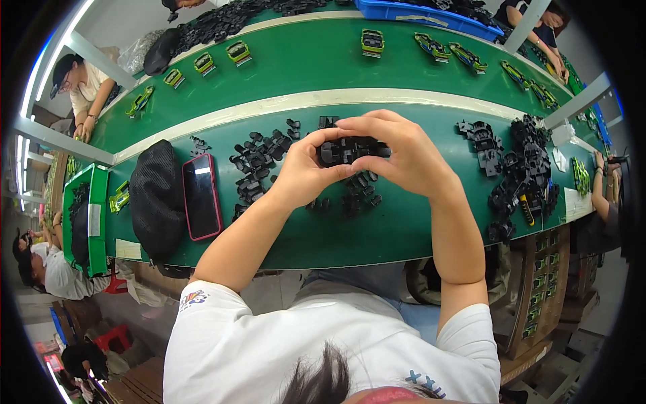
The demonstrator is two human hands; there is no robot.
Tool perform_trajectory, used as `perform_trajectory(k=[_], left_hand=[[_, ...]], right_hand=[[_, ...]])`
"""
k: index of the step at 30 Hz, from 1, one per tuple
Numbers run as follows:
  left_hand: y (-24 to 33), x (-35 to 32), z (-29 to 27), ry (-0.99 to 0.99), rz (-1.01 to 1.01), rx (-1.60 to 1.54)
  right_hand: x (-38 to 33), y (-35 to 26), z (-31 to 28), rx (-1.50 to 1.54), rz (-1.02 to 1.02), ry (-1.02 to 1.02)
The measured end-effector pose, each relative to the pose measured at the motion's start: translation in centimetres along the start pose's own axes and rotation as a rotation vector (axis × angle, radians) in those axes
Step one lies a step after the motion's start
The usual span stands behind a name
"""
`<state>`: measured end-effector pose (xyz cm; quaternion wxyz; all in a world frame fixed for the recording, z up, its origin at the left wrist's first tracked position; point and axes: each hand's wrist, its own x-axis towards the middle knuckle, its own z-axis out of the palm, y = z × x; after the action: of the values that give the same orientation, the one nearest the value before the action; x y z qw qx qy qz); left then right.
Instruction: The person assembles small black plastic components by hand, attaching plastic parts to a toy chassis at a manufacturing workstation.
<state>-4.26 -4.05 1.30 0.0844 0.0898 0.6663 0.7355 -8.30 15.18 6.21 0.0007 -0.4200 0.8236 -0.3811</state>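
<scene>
Over the middle of the green table (303, 249), my left hand (301, 170) and my right hand (408, 151) are both closed on one black plastic part (351, 152). My fingers curl over its far side and my thumbs press its near side, so much of it is hidden. Small black plastic pieces (259, 153) lie scattered beside my left hand. More small pieces (360, 192) sit just below the held part. To the right of my right hand is a heap of larger black plastic parts (521, 161), with a yellow-handled tool (526, 210) at its near edge.
A red-edged phone (202, 196) and a black mesh bag (158, 198) lie at left, beside a green bin (99, 219). Beyond a pale rail (303, 101), green-and-black assemblies (372, 42) stand along a green belt. A blue bin (431, 19) stands at the back. Other people work around.
</scene>
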Motion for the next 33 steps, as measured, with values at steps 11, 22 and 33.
perform_trajectory(k=[11, 22, 33], left_hand=[[-1.1, 0.3, 0.8, 0.107, 0.101, -0.14], [-0.2, -0.3, 1.4, 0.208, 0.213, 0.005], [-0.3, -0.2, 1.3, 0.191, 0.221, 0.023]], right_hand=[[-0.4, 3.0, 1.9, 0.663, 0.055, 0.176], [-0.2, 4.7, 2.5, 0.756, 0.001, 0.358], [-0.4, 4.7, 2.4, 0.623, 0.072, 0.298]])
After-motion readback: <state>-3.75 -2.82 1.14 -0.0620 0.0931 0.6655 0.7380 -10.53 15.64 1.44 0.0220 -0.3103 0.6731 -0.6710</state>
